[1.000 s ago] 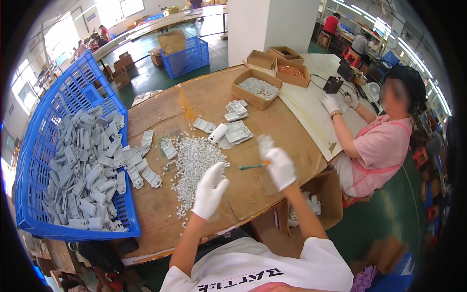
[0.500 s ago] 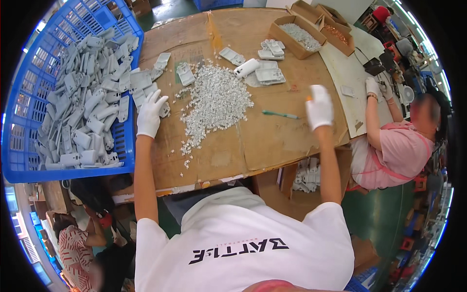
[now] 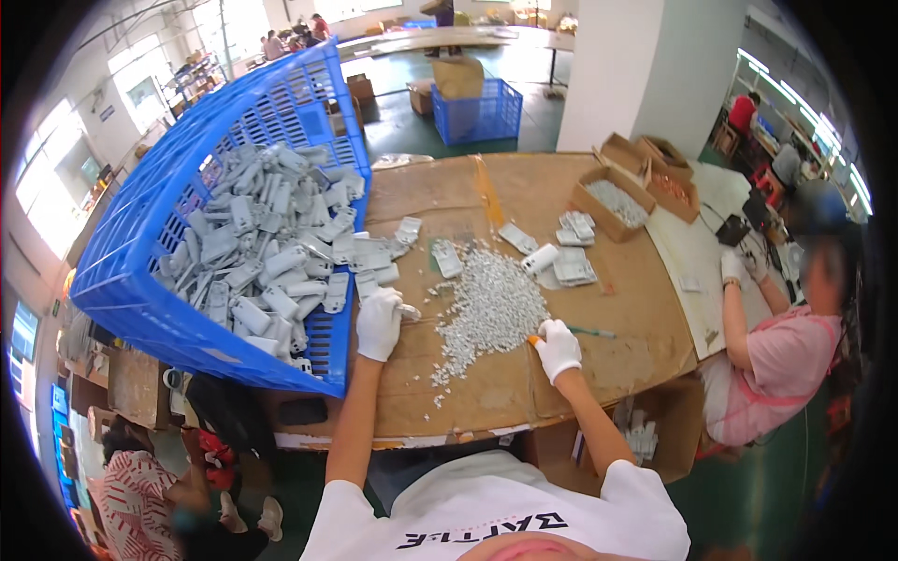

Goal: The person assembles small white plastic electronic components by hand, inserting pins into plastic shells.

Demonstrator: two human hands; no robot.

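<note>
My left hand [image 3: 379, 324], in a white glove, is closed on a small white plastic casing [image 3: 409, 311] beside the blue crate. More casings [image 3: 367, 254] lie in a loose heap just beyond it. My right hand [image 3: 558, 350], also gloved, has its fingers drawn together at the near right edge of a pile of tiny silvery-white pieces [image 3: 491, 304]. Something orange [image 3: 534, 340] shows by its thumb; whether it grips a piece is too small to tell. A green pen-like stick [image 3: 594, 332] lies to the right of that hand.
A large blue crate [image 3: 210, 323] full of white casings [image 3: 271, 252] stands at the left. Stacked casings [image 3: 572, 267] sit beyond the pile, near cardboard boxes [image 3: 613, 222] of small parts. A co-worker in pink [image 3: 781, 369] sits at the right; another person [image 3: 136, 496] is at the lower left.
The view has tilted up, showing more of the room. My left hand has closed on a casing. My right hand has come in leftward from the table's right side to the pile.
</note>
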